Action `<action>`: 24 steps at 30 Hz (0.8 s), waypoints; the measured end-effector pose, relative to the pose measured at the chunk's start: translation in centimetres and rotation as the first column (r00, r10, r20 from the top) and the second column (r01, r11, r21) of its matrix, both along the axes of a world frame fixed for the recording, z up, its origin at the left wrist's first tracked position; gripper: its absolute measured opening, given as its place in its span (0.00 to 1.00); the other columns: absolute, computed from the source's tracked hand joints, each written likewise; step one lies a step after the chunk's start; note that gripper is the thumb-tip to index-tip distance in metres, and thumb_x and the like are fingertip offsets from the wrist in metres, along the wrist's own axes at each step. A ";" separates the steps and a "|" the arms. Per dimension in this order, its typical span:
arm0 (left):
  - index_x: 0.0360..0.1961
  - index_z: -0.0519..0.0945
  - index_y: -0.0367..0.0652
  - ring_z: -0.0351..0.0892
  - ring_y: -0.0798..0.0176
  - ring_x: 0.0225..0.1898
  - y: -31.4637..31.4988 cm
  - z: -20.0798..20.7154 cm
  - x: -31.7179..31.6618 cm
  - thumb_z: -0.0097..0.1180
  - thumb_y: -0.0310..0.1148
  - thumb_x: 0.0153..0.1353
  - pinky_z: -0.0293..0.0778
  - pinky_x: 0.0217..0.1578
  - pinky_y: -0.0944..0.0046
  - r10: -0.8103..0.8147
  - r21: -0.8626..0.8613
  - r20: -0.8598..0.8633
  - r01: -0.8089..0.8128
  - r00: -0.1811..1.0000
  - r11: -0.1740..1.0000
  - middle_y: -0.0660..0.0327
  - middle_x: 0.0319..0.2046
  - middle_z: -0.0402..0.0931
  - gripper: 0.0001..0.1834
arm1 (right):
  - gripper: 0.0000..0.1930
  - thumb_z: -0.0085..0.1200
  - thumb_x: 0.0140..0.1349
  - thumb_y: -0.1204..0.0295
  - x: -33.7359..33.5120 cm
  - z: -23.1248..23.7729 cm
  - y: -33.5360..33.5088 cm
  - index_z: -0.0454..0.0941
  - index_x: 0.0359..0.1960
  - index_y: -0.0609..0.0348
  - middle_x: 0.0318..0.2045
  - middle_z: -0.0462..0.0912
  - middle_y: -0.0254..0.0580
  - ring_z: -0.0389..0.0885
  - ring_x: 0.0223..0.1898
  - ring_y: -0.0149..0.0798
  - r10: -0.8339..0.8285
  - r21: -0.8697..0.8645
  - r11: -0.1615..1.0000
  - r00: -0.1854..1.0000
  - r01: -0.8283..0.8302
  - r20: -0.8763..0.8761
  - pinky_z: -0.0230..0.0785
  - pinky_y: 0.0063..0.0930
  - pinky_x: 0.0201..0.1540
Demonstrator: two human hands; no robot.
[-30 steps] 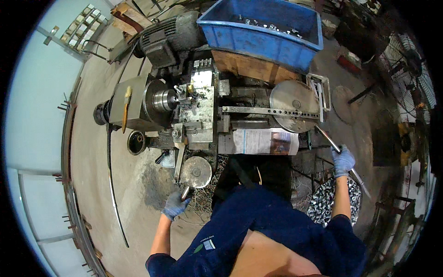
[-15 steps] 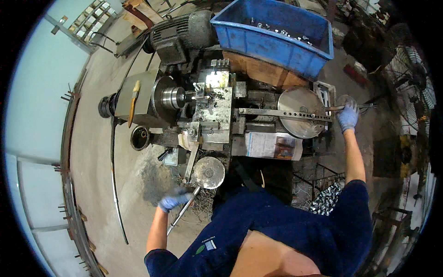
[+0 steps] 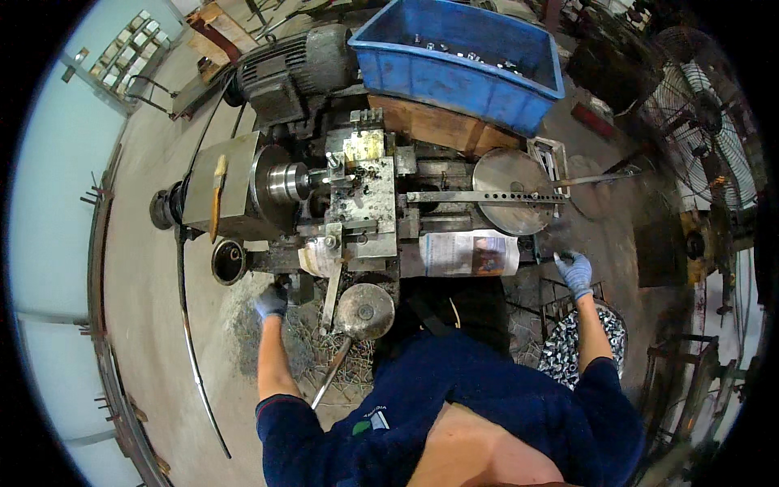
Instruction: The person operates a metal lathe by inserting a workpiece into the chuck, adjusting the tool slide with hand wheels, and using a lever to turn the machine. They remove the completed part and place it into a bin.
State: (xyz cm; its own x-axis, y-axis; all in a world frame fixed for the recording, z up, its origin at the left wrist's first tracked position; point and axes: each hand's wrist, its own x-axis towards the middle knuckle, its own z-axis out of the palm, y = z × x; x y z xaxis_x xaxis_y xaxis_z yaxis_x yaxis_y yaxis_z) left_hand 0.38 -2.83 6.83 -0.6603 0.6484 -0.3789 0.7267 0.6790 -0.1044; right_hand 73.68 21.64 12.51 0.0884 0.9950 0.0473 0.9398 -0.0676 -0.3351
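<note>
My left hand (image 3: 272, 301), in a blue-grey glove, is at the near left of a small lathe, its fingers closed around or against a small dark part beside the grey box. What it grips is mostly hidden. My right hand (image 3: 575, 274), gloved too, hangs in the air right of a folded newspaper (image 3: 462, 254), fingers apart and holding nothing. Beyond it is a long lever (image 3: 596, 178) by a round metal disc (image 3: 510, 193) with a drilled flat bar (image 3: 487, 197) across. The bright chuck (image 3: 286, 182) faces the tool slide (image 3: 365, 195).
Under my right forearm stands a basket of small metal pieces (image 3: 560, 351). A blue bin (image 3: 454, 77) with several small parts sits behind the lathe, near a motor (image 3: 300, 69). A brush (image 3: 217, 195) lies on the headstock. Close to me are a round plate (image 3: 366, 311) and metal shavings.
My right hand has let go of the lever and come nearer, beside the newspaper. My left hand has left the rod by the round plate and moved forward to the dark part. The view has shifted.
</note>
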 end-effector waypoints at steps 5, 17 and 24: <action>0.45 0.76 0.43 0.73 0.43 0.48 -3.9 -7.2 2.6 0.47 0.55 0.56 0.69 0.46 0.50 0.380 0.441 0.038 -0.357 0.924 0.824 0.47 0.46 0.75 0.27 | 0.23 0.62 0.48 0.52 -1.9 2.7 0.4 0.81 0.31 0.62 0.31 0.83 0.49 0.81 0.36 0.49 0.062 0.003 0.998 0.990 -0.062 -0.126 0.71 0.33 0.43; 0.43 0.77 0.40 0.77 0.49 0.42 -1.6 2.4 -2.1 0.48 0.47 0.59 0.72 0.42 0.54 -0.016 0.056 0.373 -0.005 0.928 0.998 0.48 0.39 0.78 0.22 | 0.21 0.61 0.51 0.56 -21.6 23.2 4.8 0.81 0.35 0.64 0.31 0.83 0.47 0.82 0.33 0.41 0.586 0.337 0.805 0.743 -0.488 -0.324 0.72 0.29 0.39; 0.46 0.78 0.42 0.80 0.57 0.39 -7.8 21.1 -8.4 0.52 0.41 0.60 0.73 0.40 0.62 0.141 0.710 -0.078 -0.044 0.987 0.703 0.52 0.37 0.80 0.17 | 0.26 0.55 0.47 0.45 -43.7 25.2 2.3 0.82 0.31 0.57 0.38 0.78 0.45 0.72 0.42 0.47 0.922 0.196 0.142 0.202 -0.970 0.332 0.62 0.40 0.49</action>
